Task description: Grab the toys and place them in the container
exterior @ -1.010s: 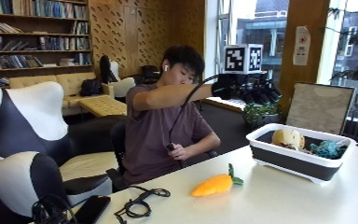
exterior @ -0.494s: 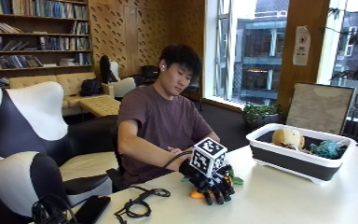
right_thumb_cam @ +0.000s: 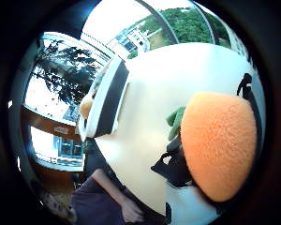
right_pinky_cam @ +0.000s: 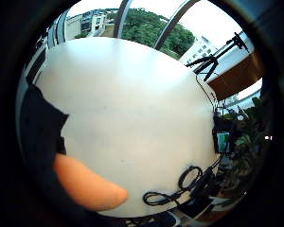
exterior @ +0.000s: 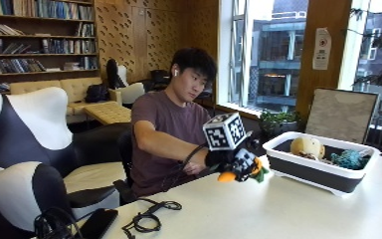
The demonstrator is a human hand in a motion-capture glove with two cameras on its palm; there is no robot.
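My gloved right hand (exterior: 236, 162) grips an orange plush carrot (exterior: 229, 176) with green leaves (exterior: 262, 173), held in the air above the white table (exterior: 277, 209), just left of the container. The carrot's fuzzy orange body (right_thumb_cam: 219, 143) fills much of the thumb side palm view, and its tip (right_pinky_cam: 87, 182) shows in the little finger side view. The white and dark container (exterior: 323, 167) stands at the table's right side with a tan plush toy (exterior: 305, 147) and a teal plush toy (exterior: 347, 159) inside. The container (right_thumb_cam: 105, 101) also shows in the thumb side view.
A coiled black cable (exterior: 148, 219) and a dark phone (exterior: 98, 222) lie at the table's near left edge. The cable (right_pinky_cam: 180, 187) also shows in the little finger side view. A black and white chair (exterior: 25, 164) stands at the left. The person's bare hand rests near their lap.
The hand came down from in the air onto the carrot on the table, took hold of it, and has lifted it up and rightward toward the container.
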